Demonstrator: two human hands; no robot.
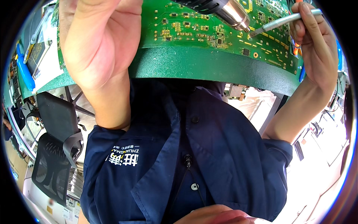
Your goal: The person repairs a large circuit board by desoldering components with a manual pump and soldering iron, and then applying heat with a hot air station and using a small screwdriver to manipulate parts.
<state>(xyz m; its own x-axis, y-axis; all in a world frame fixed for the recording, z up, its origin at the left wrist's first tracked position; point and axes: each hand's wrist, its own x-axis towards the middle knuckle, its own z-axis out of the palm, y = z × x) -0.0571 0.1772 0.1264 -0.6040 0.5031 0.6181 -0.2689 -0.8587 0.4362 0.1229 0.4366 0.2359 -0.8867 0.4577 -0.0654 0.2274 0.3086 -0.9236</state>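
A green circuit board (pixel 194 28) with small black and gold parts lies in front of me on a green mat (pixel 194 65). My right hand (pixel 317 44) pinches a silver-handled craft knife (pixel 281 22), its blade tip down at the board. Right beside that tip hangs the metal nozzle of a black hot-air gun (pixel 235 15), angled down to the right; its rear runs out of the top edge. My left hand (pixel 102 41) is raised palm toward me, left of the gun. Its fingers are cut off by the top edge, so its grip on the gun cannot be seen.
At the left lie a blue-handled tool (pixel 25 72), a yellow pen-like tool (pixel 28 52) and a clear plastic bag (pixel 44 26). Black office chairs (pixel 54 149) stand to my left. Orange and blue tool handles (pixel 297 48) show behind my right hand.
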